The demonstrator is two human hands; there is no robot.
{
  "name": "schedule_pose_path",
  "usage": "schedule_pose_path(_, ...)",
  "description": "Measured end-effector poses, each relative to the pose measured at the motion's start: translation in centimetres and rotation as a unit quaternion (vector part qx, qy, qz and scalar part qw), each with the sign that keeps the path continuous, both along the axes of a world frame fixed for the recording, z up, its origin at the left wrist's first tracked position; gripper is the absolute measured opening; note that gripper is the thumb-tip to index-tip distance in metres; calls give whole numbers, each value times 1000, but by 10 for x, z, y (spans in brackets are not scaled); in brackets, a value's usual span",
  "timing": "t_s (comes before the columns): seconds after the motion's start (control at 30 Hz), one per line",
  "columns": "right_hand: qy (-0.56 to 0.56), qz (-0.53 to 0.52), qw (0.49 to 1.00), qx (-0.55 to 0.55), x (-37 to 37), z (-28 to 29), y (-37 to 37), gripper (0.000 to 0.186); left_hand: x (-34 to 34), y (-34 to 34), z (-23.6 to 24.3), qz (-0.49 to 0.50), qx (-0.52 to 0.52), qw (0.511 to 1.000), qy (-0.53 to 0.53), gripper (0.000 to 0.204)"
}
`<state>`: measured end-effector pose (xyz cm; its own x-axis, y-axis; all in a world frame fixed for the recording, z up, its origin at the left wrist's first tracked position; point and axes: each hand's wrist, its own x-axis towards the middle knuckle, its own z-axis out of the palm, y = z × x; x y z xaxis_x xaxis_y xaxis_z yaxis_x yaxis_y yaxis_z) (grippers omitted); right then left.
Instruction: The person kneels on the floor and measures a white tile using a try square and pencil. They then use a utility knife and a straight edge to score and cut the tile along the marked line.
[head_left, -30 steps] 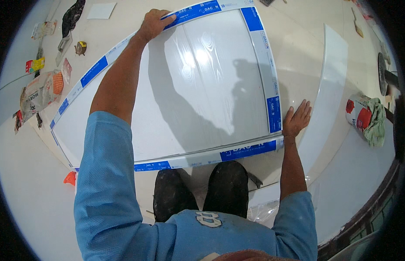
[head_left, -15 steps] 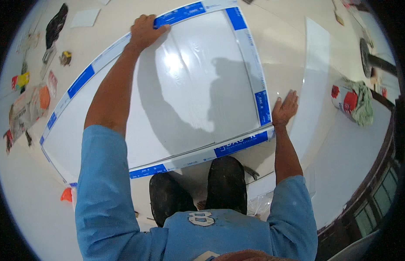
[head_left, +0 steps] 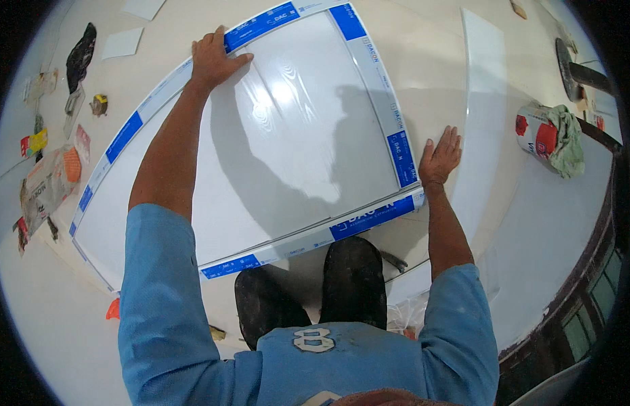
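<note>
In front of me lies a large white panel [head_left: 294, 122] edged by a frame [head_left: 376, 81] with blue and white printed film on it. At its far edge my left hand [head_left: 213, 61] grips the frame, fingers over the outer side and thumb stretched onto the panel. My right hand [head_left: 440, 162] is open beside the near right corner, fingers extended and palm down. Its wrist is next to the corner; whether it touches the frame I cannot tell. The panel's near edge runs just ahead of my knees, and my left arm covers part of its left side.
A long white strip [head_left: 481, 101] lies right of my right hand. Beyond it stands a round tin [head_left: 535, 132] with a green cloth [head_left: 565, 142] over it. Far left are a tape measure [head_left: 99, 104], a plastic bag [head_left: 51, 186] and white offcuts [head_left: 122, 43]. Clear plastic [head_left: 413, 311] lies near my right knee.
In the picture the panel's far edge and my left hand sit slightly farther left and up. My right hand shows a little higher, its fingers still extended. The grip looks the same.
</note>
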<state>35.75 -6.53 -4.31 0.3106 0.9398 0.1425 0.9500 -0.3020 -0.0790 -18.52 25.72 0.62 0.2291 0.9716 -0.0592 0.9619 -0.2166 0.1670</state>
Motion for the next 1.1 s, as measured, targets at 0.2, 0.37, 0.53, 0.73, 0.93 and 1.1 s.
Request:
schedule_pose_path(0.2,5,4,1000,12,0,-1,0,73,-25,-31,11,-19,87,996,-27,97)
schedule_pose_path(0.37,25,0,1000,13,0,2,-2,71,-23,-183,46,-46,58,992,-101,74)
schedule_pose_path(0.53,1,1,1000,15,1,-4,-3,72,-28,-421,122,-57,-244,964,-91,73)
schedule_pose_path(0.73,-2,-3,1000,-31,18,-13,1,79,-15,-622,202,45,-350,935,-38,84)
schedule_pose_path(0.93,250,-84,961,-81,56,16,14,64,-22,-683,192,101,-281,948,-112,85)
schedule_pose_path(1.1,380,-19,925,-14,1,51,-67,42,-25,-695,178,106,-264,953,-105,85)
